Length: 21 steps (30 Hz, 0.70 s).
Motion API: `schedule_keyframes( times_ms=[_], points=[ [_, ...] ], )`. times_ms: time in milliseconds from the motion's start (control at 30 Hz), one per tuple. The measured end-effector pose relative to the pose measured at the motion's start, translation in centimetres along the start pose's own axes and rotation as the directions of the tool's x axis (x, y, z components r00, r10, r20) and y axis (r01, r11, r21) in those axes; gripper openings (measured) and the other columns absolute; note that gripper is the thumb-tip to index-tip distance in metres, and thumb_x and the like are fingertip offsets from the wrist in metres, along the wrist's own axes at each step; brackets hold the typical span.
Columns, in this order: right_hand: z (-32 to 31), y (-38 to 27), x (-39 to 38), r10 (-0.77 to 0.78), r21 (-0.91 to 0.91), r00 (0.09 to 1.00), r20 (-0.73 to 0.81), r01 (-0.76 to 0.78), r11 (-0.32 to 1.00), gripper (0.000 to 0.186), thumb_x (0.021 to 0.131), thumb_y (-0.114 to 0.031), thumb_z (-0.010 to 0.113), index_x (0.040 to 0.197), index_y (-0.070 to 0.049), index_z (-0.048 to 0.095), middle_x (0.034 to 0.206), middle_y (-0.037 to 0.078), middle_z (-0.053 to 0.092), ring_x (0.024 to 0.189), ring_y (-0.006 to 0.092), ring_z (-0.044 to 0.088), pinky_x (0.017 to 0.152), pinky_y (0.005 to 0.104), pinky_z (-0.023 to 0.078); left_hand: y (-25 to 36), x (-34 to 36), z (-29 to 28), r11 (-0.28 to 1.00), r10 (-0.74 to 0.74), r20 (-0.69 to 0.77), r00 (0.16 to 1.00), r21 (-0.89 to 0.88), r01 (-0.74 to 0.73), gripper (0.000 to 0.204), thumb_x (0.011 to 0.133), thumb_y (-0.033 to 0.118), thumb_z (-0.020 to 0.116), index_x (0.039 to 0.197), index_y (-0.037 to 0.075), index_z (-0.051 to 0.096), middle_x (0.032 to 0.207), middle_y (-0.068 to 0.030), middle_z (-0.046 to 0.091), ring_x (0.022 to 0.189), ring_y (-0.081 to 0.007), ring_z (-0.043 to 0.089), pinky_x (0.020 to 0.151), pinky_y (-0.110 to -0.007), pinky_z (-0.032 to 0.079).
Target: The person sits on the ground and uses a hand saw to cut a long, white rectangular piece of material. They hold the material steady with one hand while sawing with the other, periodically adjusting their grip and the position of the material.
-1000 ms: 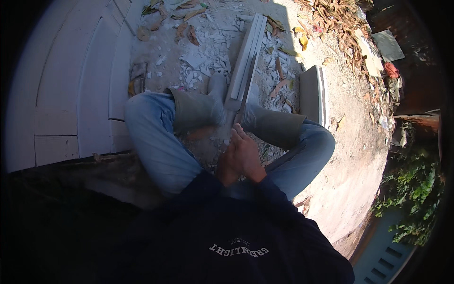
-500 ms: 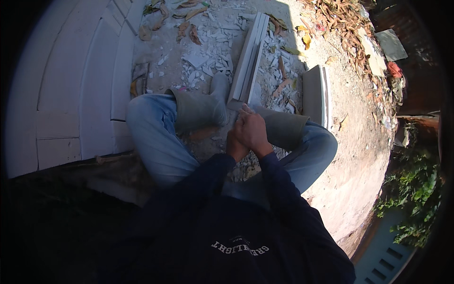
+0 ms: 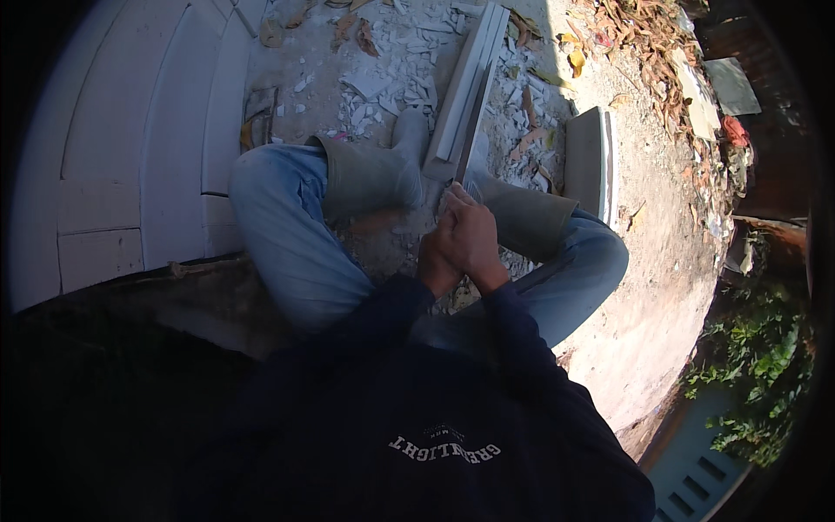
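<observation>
Both hands clasp together at the near end of a long pale strip: right hand [image 3: 474, 239] wrapped over it, left hand [image 3: 432, 263] tucked beneath, though what exactly they pinch is hidden. Compared with a moment ago, the hands have risen from the lap toward the strip [image 3: 470, 87], which lies on rubble [image 3: 383, 78] between the grey boots [image 3: 370, 174]
</observation>
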State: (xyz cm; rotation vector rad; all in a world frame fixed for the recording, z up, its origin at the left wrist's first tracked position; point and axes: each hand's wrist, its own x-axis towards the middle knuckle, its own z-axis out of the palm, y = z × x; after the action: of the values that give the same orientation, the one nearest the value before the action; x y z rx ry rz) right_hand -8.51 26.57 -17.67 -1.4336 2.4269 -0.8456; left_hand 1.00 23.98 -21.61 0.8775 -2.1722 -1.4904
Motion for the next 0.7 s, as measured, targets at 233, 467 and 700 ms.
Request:
schedule_keyframes(
  times_ms=[233, 467, 700],
  points=[
    [0.7, 2.1, 2.3, -0.012, -0.002, 0.988, -0.155, 0.012, 1.0, 0.031, 0.08, -0.012, 0.058, 0.102, 0.007, 0.07, 0.123, 0.032, 0.064, 0.099, 0.045, 0.068, 0.088, 0.0494, 0.055, -1.0, 3.5, 0.5, 0.997, 0.081, -0.011, 0.997, 0.011, -0.081, 0.052, 0.084, 0.025, 0.075, 0.126, 0.001, 0.056, 0.1, -0.0227, 0.071, 0.099, -0.0402, 0.068, 0.083, -0.047, 0.054],
    [0.0, 0.5, 4.3, 0.018, -0.017, 1.0, 0.019, -0.017, 1.0, 0.033, 0.082, -0.008, 0.057, 0.105, 0.008, 0.073, 0.124, 0.027, 0.066, 0.109, 0.0436, 0.066, 0.098, 0.0468, 0.052, -1.0, 4.3, 0.0, 0.999, 0.037, -0.111, 0.993, -0.008, -0.039, 0.045, 0.085, 0.025, 0.073, 0.121, 0.003, 0.06, 0.099, -0.0231, 0.071, 0.096, -0.0419, 0.068, 0.082, -0.05, 0.053],
    [-0.7, -1.6, -1.9, 0.093, 0.038, 0.995, -0.037, -0.092, 0.995, 0.03, 0.084, -0.008, 0.059, 0.106, 0.008, 0.072, 0.123, 0.029, 0.066, 0.113, 0.0427, 0.066, 0.098, 0.0469, 0.052, -0.2, -1.4, 0.4, 0.993, 0.12, -0.169, 0.978, 0.024, -0.118, 0.043, 0.085, 0.024, 0.073, 0.119, 0.002, 0.06, 0.102, -0.0248, 0.071, 0.097, -0.0428, 0.068, 0.083, -0.051, 0.053]
  ],
)
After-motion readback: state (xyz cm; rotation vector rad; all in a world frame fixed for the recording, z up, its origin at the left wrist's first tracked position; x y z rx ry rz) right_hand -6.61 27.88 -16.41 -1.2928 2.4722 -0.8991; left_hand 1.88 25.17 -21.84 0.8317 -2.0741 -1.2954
